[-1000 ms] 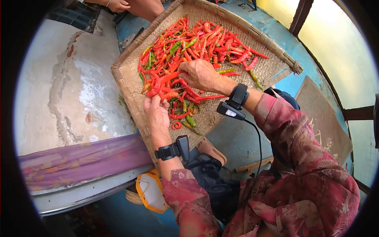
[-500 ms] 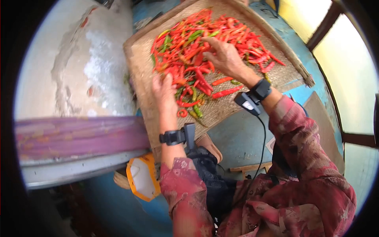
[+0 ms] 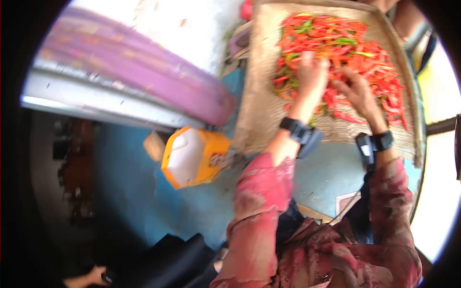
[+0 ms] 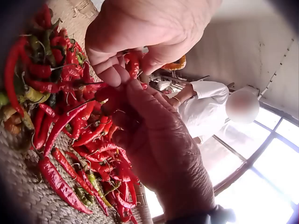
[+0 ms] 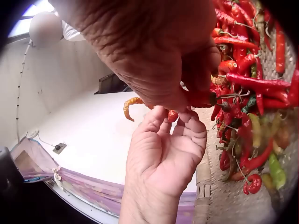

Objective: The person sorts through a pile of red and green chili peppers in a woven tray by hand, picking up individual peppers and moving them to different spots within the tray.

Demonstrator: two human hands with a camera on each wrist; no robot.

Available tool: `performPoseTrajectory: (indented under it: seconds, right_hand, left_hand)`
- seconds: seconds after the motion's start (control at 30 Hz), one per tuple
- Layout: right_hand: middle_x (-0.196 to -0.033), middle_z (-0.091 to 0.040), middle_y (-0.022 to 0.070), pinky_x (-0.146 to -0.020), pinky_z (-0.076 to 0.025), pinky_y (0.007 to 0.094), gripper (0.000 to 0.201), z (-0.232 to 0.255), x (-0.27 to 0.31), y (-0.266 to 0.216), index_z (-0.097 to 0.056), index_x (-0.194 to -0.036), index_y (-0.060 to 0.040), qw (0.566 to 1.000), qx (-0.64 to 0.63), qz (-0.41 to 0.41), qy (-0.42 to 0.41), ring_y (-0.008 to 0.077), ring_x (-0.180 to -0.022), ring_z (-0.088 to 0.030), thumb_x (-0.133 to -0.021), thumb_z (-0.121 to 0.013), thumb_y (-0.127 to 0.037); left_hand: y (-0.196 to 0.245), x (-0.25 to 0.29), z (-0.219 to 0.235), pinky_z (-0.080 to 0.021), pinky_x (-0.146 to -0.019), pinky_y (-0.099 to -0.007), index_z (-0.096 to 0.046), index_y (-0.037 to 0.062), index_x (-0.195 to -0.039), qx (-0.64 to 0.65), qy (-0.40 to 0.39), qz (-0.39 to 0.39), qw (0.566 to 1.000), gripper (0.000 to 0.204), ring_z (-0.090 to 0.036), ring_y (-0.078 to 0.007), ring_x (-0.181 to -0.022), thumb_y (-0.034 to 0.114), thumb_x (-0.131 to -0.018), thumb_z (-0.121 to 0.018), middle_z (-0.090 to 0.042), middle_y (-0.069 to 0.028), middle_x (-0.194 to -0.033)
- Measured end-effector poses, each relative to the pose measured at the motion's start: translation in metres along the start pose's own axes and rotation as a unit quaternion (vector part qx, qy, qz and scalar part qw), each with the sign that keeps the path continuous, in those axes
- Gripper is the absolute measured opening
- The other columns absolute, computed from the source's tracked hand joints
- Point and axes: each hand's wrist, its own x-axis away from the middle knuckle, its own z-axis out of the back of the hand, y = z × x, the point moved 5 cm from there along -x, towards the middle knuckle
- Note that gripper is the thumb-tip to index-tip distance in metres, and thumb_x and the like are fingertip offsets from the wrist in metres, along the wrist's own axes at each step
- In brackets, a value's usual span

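Note:
In the head view, a pile of red and green chillies (image 3: 379,62) lies on a woven tray (image 3: 261,86). My left hand (image 3: 312,79) is over the near left part of the pile. In its fingers is a red chilli (image 4: 133,65), and a curled yellow-orange chilli (image 5: 129,108) sticks out past them. Close beside it, my right hand (image 3: 357,91) pinches a dark red chilli (image 5: 201,98) whose stem points toward the pile. Both wrist views show the fingertips of the two hands almost meeting; the right hand partly covers the left fingers in the right wrist view.
An orange carton-like container (image 3: 206,158) with a white inside stands on the blue floor (image 3: 129,192) left of the tray. A purple cloth (image 3: 144,62) lies along a ledge. Beyond the tray is a person in white (image 4: 205,107). Another hand (image 3: 93,277) shows at the lower left.
The head view has swung left, so the tray now sits at the right. Half a second ago my right hand was spread above the pile, apart from the left; now the hands are close together.

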Motion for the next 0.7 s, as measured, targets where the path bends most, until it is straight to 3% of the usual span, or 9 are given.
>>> performPoseTrajectory:
  seconds: [0.07, 0.13, 0.23, 0.37, 0.53, 0.57, 0.63, 0.67, 0.7]
  right_hand:
    - [-0.067, -0.055, 0.0039, -0.055, -0.042, 0.0272, 0.020, 0.007, 0.002, 0.002, -0.060, -0.097, -0.0030, 0.999, -0.011, -0.035, 0.000, 0.0102, -0.060, -0.050, -0.081, -0.064, -0.015]
    - [-0.065, -0.054, 0.0034, -0.054, -0.042, 0.0277, 0.020, 0.017, -0.002, 0.024, -0.060, -0.096, -0.0028, 0.997, -0.029, -0.066, 0.003, 0.0108, -0.059, -0.049, -0.081, -0.063, -0.015]
    - [-0.062, -0.053, 0.0021, -0.052, -0.042, 0.0264, 0.021, 0.040, -0.005, 0.024, -0.060, -0.096, -0.0009, 0.992, -0.064, -0.073, 0.080, 0.0101, -0.057, -0.051, -0.081, -0.063, -0.016]
    - [-0.066, -0.057, 0.0030, -0.053, -0.045, 0.0240, 0.031, 0.054, 0.000, 0.020, -0.056, -0.108, 0.0012, 0.966, -0.193, -0.140, 0.100, 0.0079, -0.061, -0.054, -0.082, -0.063, -0.013]
    - [-0.091, -0.066, 0.0172, -0.071, -0.050, 0.0321, 0.073, 0.048, 0.003, 0.021, -0.027, -0.137, 0.0007, 0.994, -0.027, -0.023, 0.099, 0.0225, -0.079, -0.064, -0.080, -0.067, -0.021]
    - [-0.089, -0.066, 0.0163, -0.069, -0.050, 0.0314, 0.066, 0.044, 0.004, 0.022, -0.036, -0.131, 0.0036, 0.993, -0.052, -0.047, 0.093, 0.0210, -0.078, -0.064, -0.080, -0.067, -0.025]
    - [-0.098, -0.064, 0.0134, -0.077, -0.048, 0.0282, 0.054, 0.039, 0.004, 0.013, -0.042, -0.129, 0.0005, 0.991, -0.057, -0.118, -0.030, 0.0160, -0.089, -0.060, -0.086, -0.062, -0.025]
    - [-0.087, -0.065, 0.0103, -0.071, -0.049, 0.0275, 0.038, 0.030, 0.003, 0.029, -0.055, -0.111, 0.0034, 0.996, -0.072, -0.050, 0.023, 0.0135, -0.082, -0.060, -0.086, -0.061, -0.024]
    - [-0.087, -0.065, 0.0103, -0.071, -0.049, 0.0275, 0.038, 0.033, 0.005, 0.024, -0.055, -0.111, 0.0034, 0.995, -0.073, -0.055, 0.027, 0.0135, -0.082, -0.060, -0.086, -0.061, -0.024]
  left_hand:
    - [0.020, 0.004, 0.008, -0.040, -0.046, -0.0262, -0.048, 0.0080, -0.077, 0.145, -0.021, -0.005, 0.989, 0.014, -0.047, -0.0121, -0.052, 0.019, -0.078, -0.057, -0.050, -0.0012, -0.065]
    - [0.021, -0.001, 0.019, -0.040, -0.044, -0.0210, -0.048, 0.0112, -0.079, 0.106, 0.029, 0.079, 0.991, 0.011, -0.048, -0.0065, -0.053, 0.018, -0.078, -0.057, -0.054, 0.0006, -0.066]
    - [0.029, -0.002, 0.030, -0.038, -0.044, -0.0184, -0.054, 0.0077, -0.089, 0.065, 0.025, 0.060, 0.996, 0.015, -0.046, -0.0043, -0.052, 0.023, -0.086, -0.056, -0.057, -0.0003, -0.069]
    - [0.023, 0.002, 0.023, -0.036, -0.044, -0.0185, -0.055, 0.0065, -0.091, 0.026, -0.018, 0.067, 0.997, 0.021, -0.044, -0.0039, -0.052, 0.028, -0.090, -0.054, -0.056, -0.0001, -0.069]
    - [0.014, 0.022, -0.012, -0.038, -0.047, -0.0167, -0.058, 0.0092, -0.097, -0.074, -0.137, 0.099, 0.983, 0.022, -0.044, -0.0019, -0.055, 0.029, -0.091, -0.052, -0.055, 0.0030, -0.071]
    - [0.011, 0.029, -0.020, -0.038, -0.049, -0.0167, -0.058, 0.0091, -0.097, -0.062, -0.164, 0.111, 0.978, 0.022, -0.045, -0.0018, -0.058, 0.029, -0.091, -0.052, -0.055, 0.0034, -0.074]
    - [0.008, 0.038, -0.036, -0.038, -0.050, -0.0212, -0.059, 0.0033, -0.096, -0.065, -0.203, 0.086, 0.973, 0.025, -0.045, -0.0048, -0.056, 0.027, -0.091, -0.051, -0.055, 0.0015, -0.071]
    - [0.006, 0.044, -0.042, -0.038, -0.051, -0.0231, -0.058, 0.0012, -0.095, -0.080, -0.220, 0.071, 0.970, 0.027, -0.046, -0.0060, -0.057, 0.026, -0.091, -0.051, -0.053, 0.0011, -0.069]
    - [0.006, 0.046, -0.048, -0.040, -0.053, -0.0247, -0.057, -0.0011, -0.094, -0.121, -0.257, 0.057, 0.957, 0.028, -0.047, -0.0076, -0.058, 0.026, -0.091, -0.050, -0.054, -0.0009, -0.068]
